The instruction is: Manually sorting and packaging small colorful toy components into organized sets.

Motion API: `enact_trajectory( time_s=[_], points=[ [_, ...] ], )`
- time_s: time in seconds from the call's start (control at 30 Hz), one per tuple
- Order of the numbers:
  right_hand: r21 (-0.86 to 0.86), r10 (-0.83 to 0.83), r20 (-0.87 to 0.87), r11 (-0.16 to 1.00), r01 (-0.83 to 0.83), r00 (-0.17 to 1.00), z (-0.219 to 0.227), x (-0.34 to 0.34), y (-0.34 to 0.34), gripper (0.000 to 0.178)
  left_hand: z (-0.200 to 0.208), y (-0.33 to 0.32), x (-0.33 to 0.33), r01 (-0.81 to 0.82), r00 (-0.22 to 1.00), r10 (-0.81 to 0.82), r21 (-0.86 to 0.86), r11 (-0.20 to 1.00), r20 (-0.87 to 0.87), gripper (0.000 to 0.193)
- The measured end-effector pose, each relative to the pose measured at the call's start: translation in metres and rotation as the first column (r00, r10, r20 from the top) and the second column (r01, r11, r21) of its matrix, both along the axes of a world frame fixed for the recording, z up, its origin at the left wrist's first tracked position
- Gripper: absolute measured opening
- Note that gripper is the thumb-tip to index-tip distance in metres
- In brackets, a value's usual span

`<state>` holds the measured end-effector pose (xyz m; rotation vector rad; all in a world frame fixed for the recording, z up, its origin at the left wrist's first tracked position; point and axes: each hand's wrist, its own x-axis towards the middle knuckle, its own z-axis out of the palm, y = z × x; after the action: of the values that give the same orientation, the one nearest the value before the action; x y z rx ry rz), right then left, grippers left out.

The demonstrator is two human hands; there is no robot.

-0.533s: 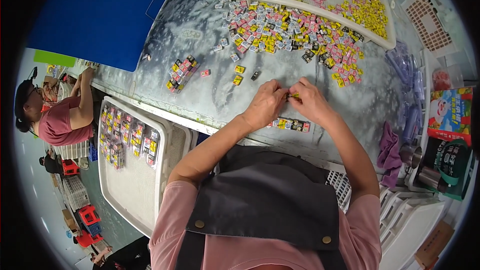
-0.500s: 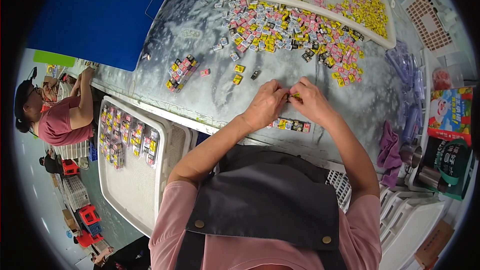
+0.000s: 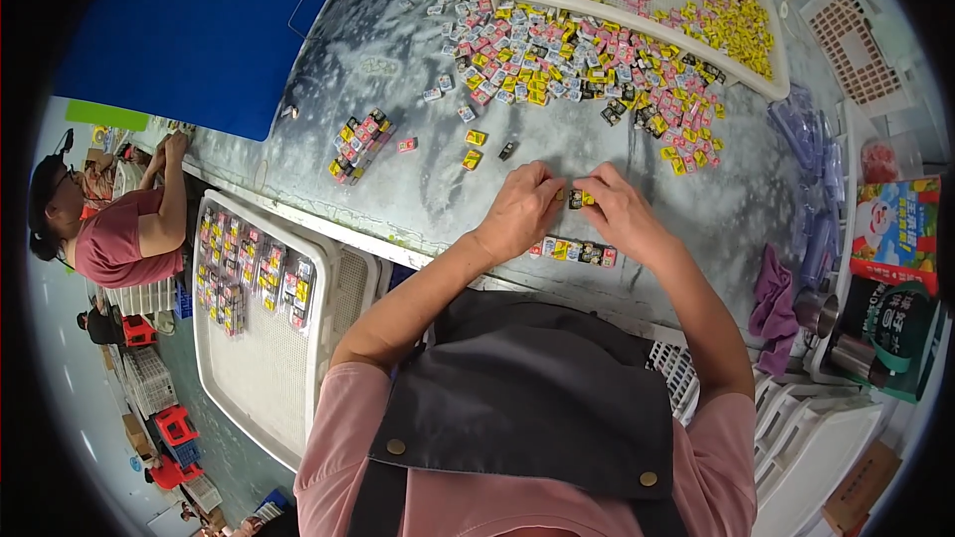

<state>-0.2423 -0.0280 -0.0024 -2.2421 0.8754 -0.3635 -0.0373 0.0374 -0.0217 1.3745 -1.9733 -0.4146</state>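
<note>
My left hand [image 3: 522,211] and my right hand [image 3: 623,209] face each other low over the table, both with fingers drawn together. Between them is a short row of small wrapped blocks [image 3: 577,199], black and yellow. My right fingers pinch its right end; my left fingertips close on a small block at its left, mostly hidden by the fingers. Just nearer to me lies a longer, neat row of blocks [image 3: 574,250] in pink, yellow, white and black. Left of my hands lie a loose black block [image 3: 507,149] and two yellow blocks [image 3: 473,156].
Beyond lies a broad heap of mixed blocks [image 3: 537,60] before a white tray [image 3: 597,10] of more. A stacked bundle [image 3: 358,146] stands on the left. Packed bundles rest in another tray [image 3: 261,378] beside the table. A purple cloth [image 3: 774,298] hangs right; a co-worker [image 3: 124,239] works left.
My hands have drawn slightly apart, uncovering the short row of black and yellow blocks between them. The longer row stays in place.
</note>
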Motion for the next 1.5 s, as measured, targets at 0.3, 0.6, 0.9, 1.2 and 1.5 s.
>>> enact_trajectory(
  time_s=[0.3, 0.6, 0.9, 1.2, 1.5],
  points=[
    [-0.105, 0.027, -0.138, 0.994, -0.042, 0.99, 0.004, 0.012, -0.002, 0.028, 0.003, -0.001, -0.002, 0.011, 1.0, -0.012, 0.019, 1.0, 0.029, 0.026],
    [0.012, 0.021, -0.031, 1.0, -0.021, 0.999, 0.018, -0.001, 0.023, 0.027, 0.021, 0.029, -0.005, 0.072, 0.996, -0.062, 0.148, 0.986, -0.067, 0.035],
    [-0.123, -0.025, -0.033, 0.992, 0.021, 0.999, 0.008, -0.007, 0.059, 0.026, 0.009, 0.047, -0.015, 0.084, 0.991, -0.067, 0.146, 0.986, -0.115, 0.034],
    [-0.329, 0.022, -0.123, 0.942, -0.062, 0.992, 0.001, -0.016, 0.072, 0.035, 0.001, 0.058, -0.01, 0.116, 0.992, -0.115, -0.017, 0.993, 0.051, 0.029],
    [-0.408, 0.043, -0.115, 0.909, -0.086, 0.992, -0.014, -0.038, 0.093, 0.07, 0.006, 0.065, -0.007, 0.237, 0.926, -0.185, -0.126, 0.963, 0.33, 0.039]
  ],
)
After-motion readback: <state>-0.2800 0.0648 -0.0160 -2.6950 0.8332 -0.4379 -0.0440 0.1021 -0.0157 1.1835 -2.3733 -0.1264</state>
